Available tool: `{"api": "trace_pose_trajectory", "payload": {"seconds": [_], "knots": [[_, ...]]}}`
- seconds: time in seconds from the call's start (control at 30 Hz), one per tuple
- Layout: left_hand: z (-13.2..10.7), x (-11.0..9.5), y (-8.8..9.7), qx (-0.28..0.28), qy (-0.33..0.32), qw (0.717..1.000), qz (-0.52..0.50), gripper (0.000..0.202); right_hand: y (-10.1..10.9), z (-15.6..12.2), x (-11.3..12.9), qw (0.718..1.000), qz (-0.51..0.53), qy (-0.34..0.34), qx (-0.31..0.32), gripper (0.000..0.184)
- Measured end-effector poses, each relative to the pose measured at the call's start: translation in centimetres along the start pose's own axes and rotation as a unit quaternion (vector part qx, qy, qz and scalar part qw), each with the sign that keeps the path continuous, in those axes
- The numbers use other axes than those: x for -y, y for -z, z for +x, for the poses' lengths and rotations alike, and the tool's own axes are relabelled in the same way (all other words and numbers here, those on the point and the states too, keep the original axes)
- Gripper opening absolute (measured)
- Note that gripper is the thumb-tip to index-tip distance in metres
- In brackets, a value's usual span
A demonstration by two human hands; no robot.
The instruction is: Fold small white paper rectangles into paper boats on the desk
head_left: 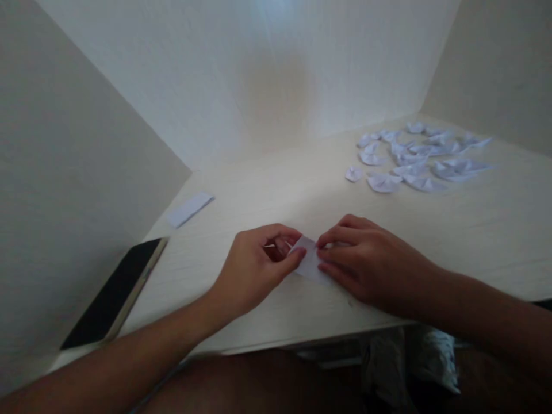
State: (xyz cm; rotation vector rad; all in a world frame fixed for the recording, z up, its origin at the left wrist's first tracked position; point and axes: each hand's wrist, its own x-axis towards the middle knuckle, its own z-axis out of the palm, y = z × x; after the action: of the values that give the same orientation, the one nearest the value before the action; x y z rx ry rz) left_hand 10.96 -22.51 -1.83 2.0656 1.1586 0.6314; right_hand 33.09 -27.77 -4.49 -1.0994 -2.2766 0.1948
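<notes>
Head view shows a small white piece of paper on the near middle of the pale wooden table, with the left hand and the right hand both pinching it. A fold seems to be in the making, so the next move calls for a neat, firm press. Little white folded paper shapes lie far right, a flat black phone left.
</notes>
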Motion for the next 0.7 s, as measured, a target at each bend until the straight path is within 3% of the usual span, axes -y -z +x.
{"api": "trace_pose_trajectory", "payload": {"seconds": [0.13, 0.33, 0.57, 0.7], "knots": [[-0.4, -0.4, -0.4, -0.027, -0.08, 0.992, 0.095, 0.011, 0.4, -0.4, -0.2, 1.0, 0.008, 0.002, 0.01, 0.015], [-0.1, -0.8, 0.0, -0.005, -0.179, 0.975, 0.135, 0.012, 0.8, -0.7, -0.1, 0.998, 0.059, -0.02, 0.014, 0.015], [-0.3, -1.1, 0.9, 0.038, -0.176, 0.973, 0.142, 0.016, 0.6, -1.1, 0.2, 0.998, 0.06, -0.019, -0.01, 0.022], [-0.2, -1.4, 1.6, 0.069, -0.207, 0.965, 0.143, 0.021, 0.6, -1.3, 0.1, 0.998, 0.055, -0.019, 0.009, 0.023]]}}
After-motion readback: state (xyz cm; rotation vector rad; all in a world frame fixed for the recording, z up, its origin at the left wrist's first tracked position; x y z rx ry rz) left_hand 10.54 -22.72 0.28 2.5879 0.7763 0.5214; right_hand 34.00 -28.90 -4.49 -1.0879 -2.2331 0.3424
